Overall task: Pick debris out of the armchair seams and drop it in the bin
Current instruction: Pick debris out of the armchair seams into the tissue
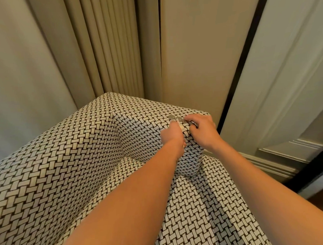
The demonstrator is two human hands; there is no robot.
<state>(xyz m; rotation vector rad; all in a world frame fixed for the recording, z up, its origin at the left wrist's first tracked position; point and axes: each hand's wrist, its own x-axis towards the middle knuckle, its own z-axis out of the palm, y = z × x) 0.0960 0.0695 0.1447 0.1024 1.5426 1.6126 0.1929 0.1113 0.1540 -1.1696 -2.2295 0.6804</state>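
**Debris on chair arm**

Armchair (67, 162), black-and-white weave, against beige curtains (103, 42); panelled door (283, 81) right. Two silvery pieces (175, 118) on its far-right arm top. Left hand (171, 134) pinches one pale scrap (181, 126); right hand (203, 129) curled beside, grasp unclear.

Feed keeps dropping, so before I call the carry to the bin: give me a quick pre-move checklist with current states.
1. Both hands at the armrest top, left hand and right hand: ok.
2. Pale scrap pinched by the left hand: ok, as far as it shows.
3. Thin dark item under the right hand's fingers, gripped or not: cannot tell.
4. Silvery round pieces collected: not ok, they lie on the armrest beside the hands.
5. Bin located: cannot tell, none in view.
6. Seat seams cleared: cannot tell, the forearms cover part of them.
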